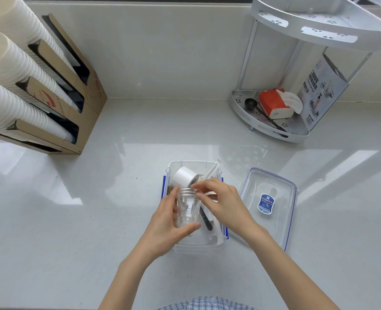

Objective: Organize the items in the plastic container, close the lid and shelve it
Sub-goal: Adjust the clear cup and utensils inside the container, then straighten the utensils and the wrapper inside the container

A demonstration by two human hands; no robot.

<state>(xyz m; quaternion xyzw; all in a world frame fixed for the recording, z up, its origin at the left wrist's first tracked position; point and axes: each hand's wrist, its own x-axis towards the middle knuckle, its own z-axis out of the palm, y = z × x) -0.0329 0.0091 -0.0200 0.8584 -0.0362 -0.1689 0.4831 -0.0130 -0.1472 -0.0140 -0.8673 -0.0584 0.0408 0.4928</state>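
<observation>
A clear plastic container with blue clips stands open on the counter in front of me. Inside it lie a white tape roll, a white stick leaning on the far right corner, and a black pen-like item. My left hand grips a clear empty jar over the container. My right hand has its fingertips at the jar's threaded rim. The container's clear lid with a blue sticker lies flat to the right.
A white two-tier corner shelf stands at the back right, holding a red tissue pack, a black scoop and a printed box. A cardboard dispenser with stacked paper cups is at the left.
</observation>
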